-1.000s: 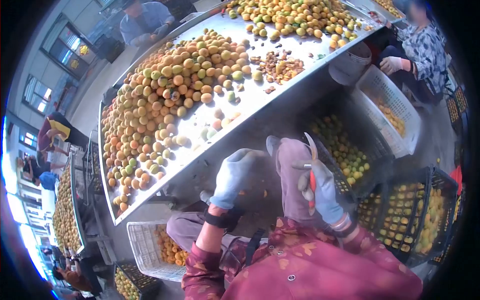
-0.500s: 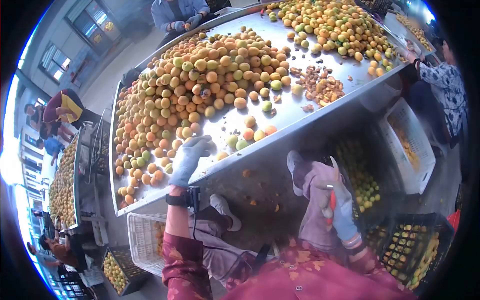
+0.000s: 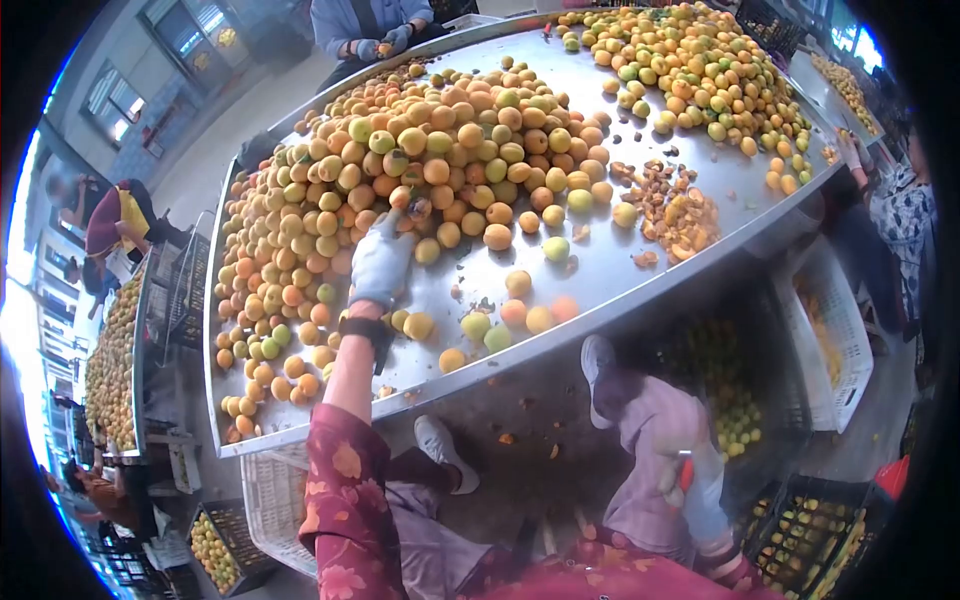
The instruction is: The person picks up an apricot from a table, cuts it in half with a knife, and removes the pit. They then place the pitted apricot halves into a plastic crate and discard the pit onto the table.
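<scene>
My left hand (image 3: 383, 262), in a pale glove, reaches into the front of a large apricot pile (image 3: 330, 190) on the metal table. Its fingers are stretched out, and their tips touch or nearly touch a dark-blemished apricot (image 3: 419, 208). My right hand (image 3: 704, 485), also gloved and somewhat blurred, is low over my right thigh. It is closed around a red-handled tool (image 3: 686, 474), whose working end cannot be made out now. Several loose apricots (image 3: 497, 338) lie by the table's near edge.
The metal table (image 3: 600, 285) also carries cut apricot pieces (image 3: 680, 215) and a second pile (image 3: 690, 70). A white crate (image 3: 835, 340) and a black crate (image 3: 815, 530) stand at right, another white crate (image 3: 275, 500) under the left corner. Co-workers stand or sit around.
My left hand has moved from the table's near edge forward into the pile, up to the blemished apricot. My right hand has sunk slightly, still holding the red-handled tool. The view has shifted a little.
</scene>
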Motion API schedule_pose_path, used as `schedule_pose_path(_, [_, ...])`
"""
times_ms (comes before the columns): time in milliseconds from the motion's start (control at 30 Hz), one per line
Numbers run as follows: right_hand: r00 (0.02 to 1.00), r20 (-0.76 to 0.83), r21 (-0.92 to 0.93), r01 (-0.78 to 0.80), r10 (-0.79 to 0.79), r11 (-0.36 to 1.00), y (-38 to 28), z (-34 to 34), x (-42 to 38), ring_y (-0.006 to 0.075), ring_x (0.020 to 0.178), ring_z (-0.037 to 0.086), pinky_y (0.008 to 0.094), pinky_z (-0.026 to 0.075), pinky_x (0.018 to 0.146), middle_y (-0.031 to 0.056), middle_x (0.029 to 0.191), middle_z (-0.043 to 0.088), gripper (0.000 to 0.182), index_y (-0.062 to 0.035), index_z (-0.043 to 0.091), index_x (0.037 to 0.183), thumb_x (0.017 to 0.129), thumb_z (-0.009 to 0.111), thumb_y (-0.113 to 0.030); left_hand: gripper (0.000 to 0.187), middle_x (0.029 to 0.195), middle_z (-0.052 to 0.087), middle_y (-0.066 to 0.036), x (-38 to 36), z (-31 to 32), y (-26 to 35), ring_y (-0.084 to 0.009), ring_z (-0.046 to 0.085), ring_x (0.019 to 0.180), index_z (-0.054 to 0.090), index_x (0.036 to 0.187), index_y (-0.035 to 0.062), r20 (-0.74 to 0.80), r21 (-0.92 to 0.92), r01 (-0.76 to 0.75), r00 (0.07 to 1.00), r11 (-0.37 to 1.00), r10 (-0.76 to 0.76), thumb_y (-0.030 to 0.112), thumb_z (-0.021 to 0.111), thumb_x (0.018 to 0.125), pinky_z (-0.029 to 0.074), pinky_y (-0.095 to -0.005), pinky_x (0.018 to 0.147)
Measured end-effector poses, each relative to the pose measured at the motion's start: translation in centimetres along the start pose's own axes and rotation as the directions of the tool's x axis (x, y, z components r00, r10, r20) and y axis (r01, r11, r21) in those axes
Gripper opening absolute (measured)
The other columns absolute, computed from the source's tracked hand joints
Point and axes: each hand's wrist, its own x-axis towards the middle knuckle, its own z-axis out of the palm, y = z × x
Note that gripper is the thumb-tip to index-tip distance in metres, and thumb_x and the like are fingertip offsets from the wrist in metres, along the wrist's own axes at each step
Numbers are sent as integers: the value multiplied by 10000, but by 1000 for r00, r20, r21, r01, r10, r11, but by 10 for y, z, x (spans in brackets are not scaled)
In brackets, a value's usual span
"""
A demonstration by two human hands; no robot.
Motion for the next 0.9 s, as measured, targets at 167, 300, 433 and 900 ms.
schedule_pose_path(167, [999,-34,-19,-16,16,1000,2,-2,1,74,353,415,202,305,351,42,492,551,678,55,664,936,981,356,-548,659,1203,602,-165,31,27,7,-338,616,1023,510,1290,23,-151,117,229,966,966,-210,445,625,796,492,-393,862])
schedule_pose_path(300, [999,-6,11,51,-51,999,3,-3,1,72,351,410,204,301,349,46,491,550,675,68,658,936,985,362,-536,765,1121,637,-151,36,40,10,-315,643,951,433,1371,65,-320,192,111,946,975,-44,504,653,784,506,-394,803])
schedule_pose_path(433, [998,50,8,29,-29,1000,3,-4,4,60,362,435,196,342,326,69,558,587,772,82,628,1027,916,415,-651,609,1010,668,-173,37,26,15,-345,652,893,516,1236,118,-115,207,81,992,975,-57,510,650,789,516,-431,748])
schedule_pose_path(900, [996,54,-42,66,-64,997,7,-1,-3,60,367,422,197,325,334,62,584,584,695,69,623,1076,949,418,-582,332,977,667,-147,3,53,7,-328,624,954,649,1042,88,86,174,-266,963,948,254,238,701,751,498,-412,845])
